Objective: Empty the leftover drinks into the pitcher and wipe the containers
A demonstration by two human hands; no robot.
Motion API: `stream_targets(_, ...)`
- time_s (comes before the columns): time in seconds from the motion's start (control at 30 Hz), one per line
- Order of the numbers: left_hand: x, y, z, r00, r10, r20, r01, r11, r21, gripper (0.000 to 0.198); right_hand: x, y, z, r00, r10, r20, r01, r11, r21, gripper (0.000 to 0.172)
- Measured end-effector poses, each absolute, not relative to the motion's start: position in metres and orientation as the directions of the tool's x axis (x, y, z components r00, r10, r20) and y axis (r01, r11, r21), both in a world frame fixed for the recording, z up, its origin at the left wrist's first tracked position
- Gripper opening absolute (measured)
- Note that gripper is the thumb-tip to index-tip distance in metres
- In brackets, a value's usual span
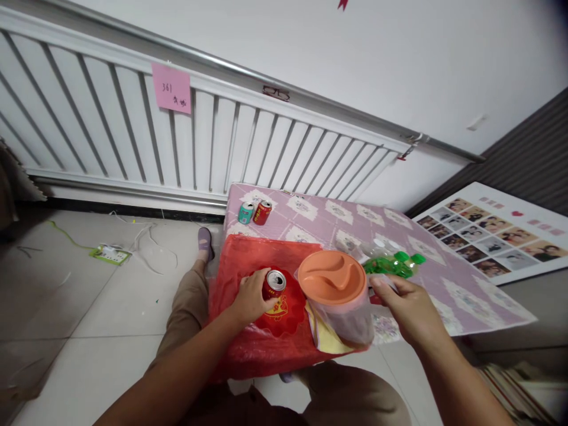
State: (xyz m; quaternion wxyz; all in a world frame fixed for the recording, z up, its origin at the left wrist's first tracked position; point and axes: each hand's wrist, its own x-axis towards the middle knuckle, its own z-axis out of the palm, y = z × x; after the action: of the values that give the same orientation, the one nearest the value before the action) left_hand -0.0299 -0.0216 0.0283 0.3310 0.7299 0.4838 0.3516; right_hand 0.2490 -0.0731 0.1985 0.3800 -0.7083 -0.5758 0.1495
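The red can point(274, 287) is held nearly upright, opening facing up, in the curled left hand point(252, 299); the jug point(344, 322) is gripped sideways by the right hand point(410, 305).

Ahead of me a white radiator point(206, 136) runs along the wall point(421, 65), a metal pipe point(213, 60) just above it. A pink note point(171, 89), handwritten with "361", hangs on its front. Towards my right, green bottles point(390, 264) sit together on the cloth-covered desk point(465, 302); past them, a white photo board point(501, 231) shows rows of pictures and a small heart. To my left, a green-edged power strip point(110, 254) lies on the tiled floor point(106, 378), near loose white cables point(151, 239).
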Motion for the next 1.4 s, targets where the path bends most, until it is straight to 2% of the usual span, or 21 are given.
stream_targets(0.53, -0.03, -0.018, 0.024, 0.295, 0.941, 0.168, 0.493, -0.301, 0.817, 0.073, 0.221, -0.057, 0.21, 0.195, 0.954, 0.23, 0.883, -0.068, -0.464, 0.042)
stream_targets(0.87, -0.031, -0.016, 0.023, 0.303, 0.94, 0.155, 0.485, -0.293, 0.824, 0.076, 0.215, -0.05, 0.21, 0.154, 0.96, 0.233, 0.91, -0.046, -0.411, 0.042)
stream_targets(1.23, -0.03, -0.015, 0.02, 0.296, 0.941, 0.166, 0.48, -0.296, 0.826, 0.077, 0.211, -0.041, 0.21, 0.12, 0.964, 0.237, 0.94, -0.034, -0.339, 0.054)
stream_targets(1.4, -0.031, -0.015, 0.019, 0.301, 0.938, 0.171, 0.47, -0.302, 0.829, 0.078, 0.211, -0.038, 0.208, 0.149, 0.955, 0.257, 0.918, -0.037, -0.395, 0.048)
